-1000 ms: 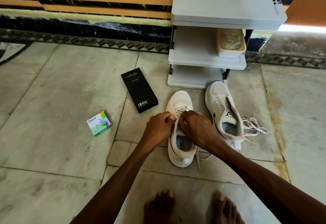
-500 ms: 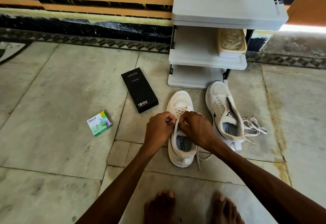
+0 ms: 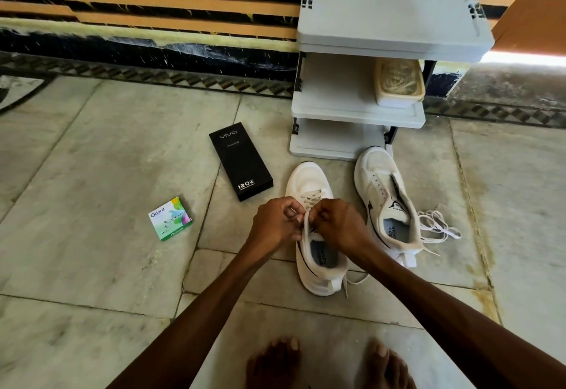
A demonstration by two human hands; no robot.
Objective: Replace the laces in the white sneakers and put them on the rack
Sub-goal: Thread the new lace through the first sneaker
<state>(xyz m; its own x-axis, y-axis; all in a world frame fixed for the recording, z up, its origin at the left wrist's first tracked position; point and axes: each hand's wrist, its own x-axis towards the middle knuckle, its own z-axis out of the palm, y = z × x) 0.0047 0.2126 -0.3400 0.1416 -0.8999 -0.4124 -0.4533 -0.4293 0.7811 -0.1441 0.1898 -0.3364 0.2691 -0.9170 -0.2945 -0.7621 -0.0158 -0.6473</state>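
Observation:
Two white sneakers stand on the stone floor in front of a grey rack. The left sneaker has a lace crossed through its front eyelets. My left hand and my right hand meet over its tongue, each with fingers curled and pinching the lace at the upper eyelets. A lace end trails by its heel. The right sneaker has bare eyelets and an upturned tongue. A loose white lace lies bunched on the floor beside it.
A beige tub sits on the rack's middle shelf. A black phone box and a small green Odonil box lie on the floor to the left. My bare feet are at the bottom edge. A striped wall runs behind.
Both hands stay at the left sneaker's upper eyelets, with small finger movements on the lace. Nothing else has moved.

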